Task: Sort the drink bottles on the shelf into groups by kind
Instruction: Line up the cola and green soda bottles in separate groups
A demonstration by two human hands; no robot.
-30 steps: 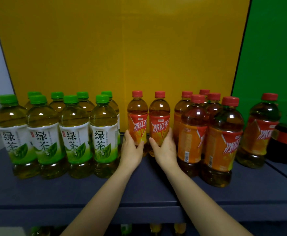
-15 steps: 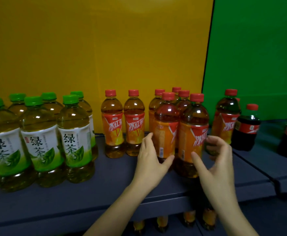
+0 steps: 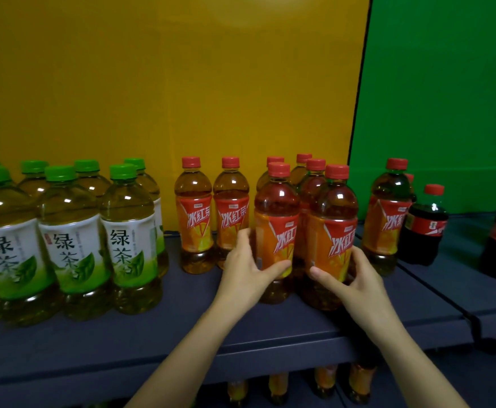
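The left iced-tea bottle (image 3: 274, 201) and right iced-tea bottle (image 3: 335, 207), both held.
They stand upright side by side on the shelf (image 3: 182, 328); the left grip (image 3: 245, 270) curls round the first's lower label, the right grip (image 3: 351, 279) round the second's. Green-tea bottles (image 3: 129, 231) stand further left.

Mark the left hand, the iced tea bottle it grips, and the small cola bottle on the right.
left hand (image 3: 242, 275), head view, back of the hand.
iced tea bottle (image 3: 271, 238), head view, orange label.
small cola bottle (image 3: 427, 228), head view, red label.
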